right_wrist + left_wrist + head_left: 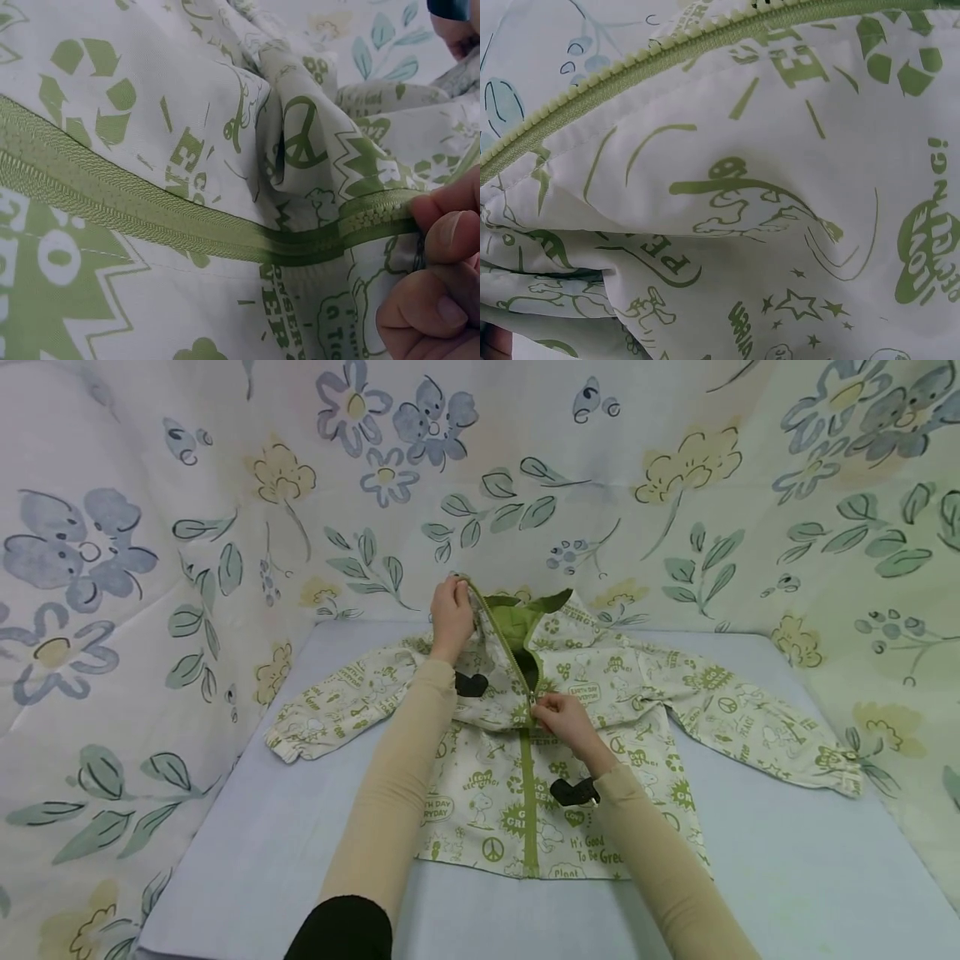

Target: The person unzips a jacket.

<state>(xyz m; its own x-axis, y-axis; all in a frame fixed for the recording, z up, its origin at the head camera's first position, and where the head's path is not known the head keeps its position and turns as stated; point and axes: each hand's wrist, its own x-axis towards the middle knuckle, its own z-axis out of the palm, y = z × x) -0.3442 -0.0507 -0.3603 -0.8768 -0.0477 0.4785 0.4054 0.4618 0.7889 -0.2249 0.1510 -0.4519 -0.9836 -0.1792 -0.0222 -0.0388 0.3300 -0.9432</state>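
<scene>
**Currently: zipper point(530, 827) on the printed jacket point(480, 793) being worked two-handed, slider point(533, 699) at mid-chest**

Slider area is pinched between thumb and curled fingers of the right hand point(564, 718). Top of the jacket's front edge, near the collar, is pinched by the left hand point(452, 614) and lifted, so that side of the zipper is stretched nearly straight between the two. Neck is parted above the slider; green lining point(513, 625) exposed. Below, zipper looks closed. Jacket is laid front up on the white table point(225, 860), sleeves spread, hem toward the person.

Step, as judged: slider being run along the zipper, edge braced at the collar. Up or down can't be told from stills. Next move likely calls for edge kept straight and slider pulled in line, else fabric could be caught.

View differences: single teeth and an "I LOVE RECYCLING!" print are resolved in the left wrist view, left-hand pinch isn't. Right-hand pinch is shown close in the right wrist view, but the slider is hidden there. Whole layout: head view only.
</scene>
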